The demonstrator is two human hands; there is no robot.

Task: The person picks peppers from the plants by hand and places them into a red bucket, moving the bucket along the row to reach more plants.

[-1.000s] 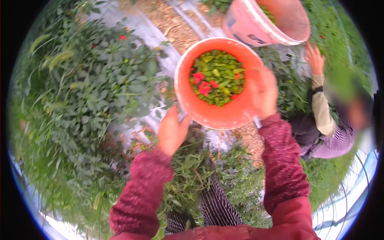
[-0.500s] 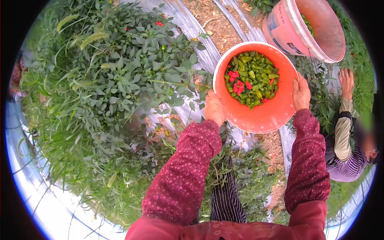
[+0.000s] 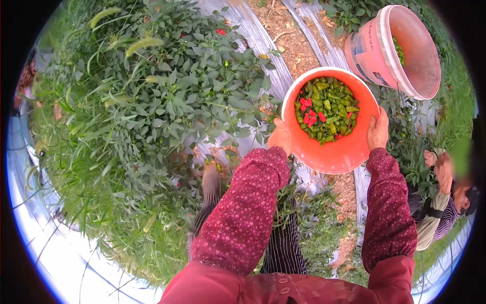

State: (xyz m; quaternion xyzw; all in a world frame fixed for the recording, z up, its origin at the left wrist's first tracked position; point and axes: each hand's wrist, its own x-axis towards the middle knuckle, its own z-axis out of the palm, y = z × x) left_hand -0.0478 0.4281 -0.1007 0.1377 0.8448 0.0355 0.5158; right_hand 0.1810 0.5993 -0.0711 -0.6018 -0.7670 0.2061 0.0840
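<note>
Between my two hands is a red bucket point(image 3: 334, 158) with a white rim, tilted so its inside faces me. Green peppers point(image 3: 329, 109) and a few red peppers point(image 3: 310, 119) lie at its bottom. My left hand point(image 3: 281, 138) grips the rim at the lower left, fingers mostly hidden behind it. On the right side, my right hand point(image 3: 377, 130) holds the rim with the thumb showing and the other fingers wrapped round the outside.
A larger pink bucket point(image 3: 367, 53) with some green peppers inside leans at the upper right. Leafy pepper plants point(image 3: 172, 96) fill the left. Silver plastic film point(image 3: 260, 38) borders bare soil. Another person's hands point(image 3: 441, 167) are at the right edge.
The held bucket and both my hands have shifted slightly right and down in view. A foot and striped trouser leg now show at lower left. The other person's hands have moved lower and together.
</note>
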